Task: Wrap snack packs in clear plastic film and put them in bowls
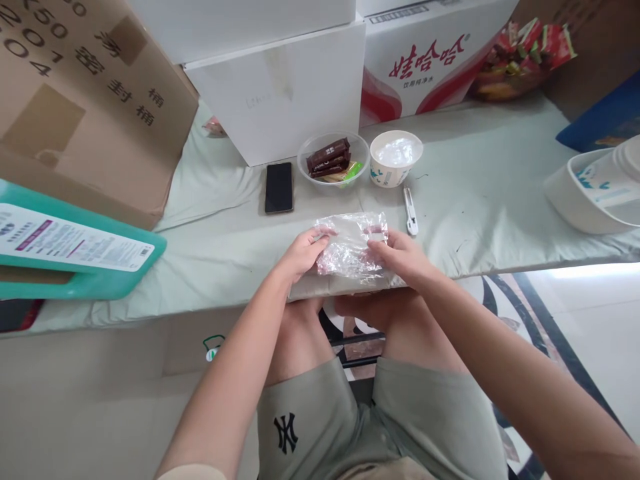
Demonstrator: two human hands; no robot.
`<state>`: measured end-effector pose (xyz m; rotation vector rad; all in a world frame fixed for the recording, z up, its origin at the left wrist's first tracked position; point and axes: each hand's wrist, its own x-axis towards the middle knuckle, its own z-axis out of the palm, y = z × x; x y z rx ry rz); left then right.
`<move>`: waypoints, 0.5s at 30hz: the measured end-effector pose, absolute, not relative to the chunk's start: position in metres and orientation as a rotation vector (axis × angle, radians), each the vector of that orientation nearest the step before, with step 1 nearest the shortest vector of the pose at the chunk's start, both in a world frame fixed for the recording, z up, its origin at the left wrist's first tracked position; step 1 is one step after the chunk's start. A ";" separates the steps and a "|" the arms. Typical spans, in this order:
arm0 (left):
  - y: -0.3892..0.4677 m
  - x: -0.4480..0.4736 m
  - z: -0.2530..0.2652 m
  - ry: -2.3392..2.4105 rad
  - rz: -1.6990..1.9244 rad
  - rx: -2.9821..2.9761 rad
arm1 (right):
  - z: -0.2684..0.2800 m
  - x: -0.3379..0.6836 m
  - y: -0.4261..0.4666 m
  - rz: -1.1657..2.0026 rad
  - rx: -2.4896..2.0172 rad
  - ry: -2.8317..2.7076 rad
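A crinkled clear plastic bag (353,247) is stretched between my two hands, just over the front edge of the cloth-covered surface. My left hand (305,252) pinches its left side, and my right hand (397,250) grips its right side near the upper corner. Some fingers show through the film. Right of the bag lies a white utility knife (410,212). Behind it stand a clear plastic bowl (305,165) with brown-wrapped snack bars (329,157) and a paper tub (389,175) holding crumpled clear plastic (397,152).
A black phone (279,188) lies left of the bowl. White cartons (280,100) and a red-and-white box (415,67) line the back. A brown carton (100,113) and a teal container (145,247) stand left. Stacked tubs (570,193) sit right, with red-packaged snacks (530,53) behind.
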<state>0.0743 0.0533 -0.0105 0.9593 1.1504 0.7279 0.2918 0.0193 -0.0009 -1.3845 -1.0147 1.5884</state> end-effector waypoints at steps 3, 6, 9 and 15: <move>0.051 0.069 -0.013 1.049 0.772 0.836 | -0.008 0.289 0.023 1.525 -1.303 -1.020; 0.052 0.066 -0.013 0.985 0.806 0.734 | -0.018 0.288 0.024 1.466 -1.217 -0.928; 0.055 0.066 -0.011 0.933 0.802 0.701 | -0.019 0.294 0.020 1.495 -1.174 -0.975; 0.053 0.079 0.002 1.170 0.754 1.143 | -0.002 0.316 -0.005 1.402 -1.309 -1.612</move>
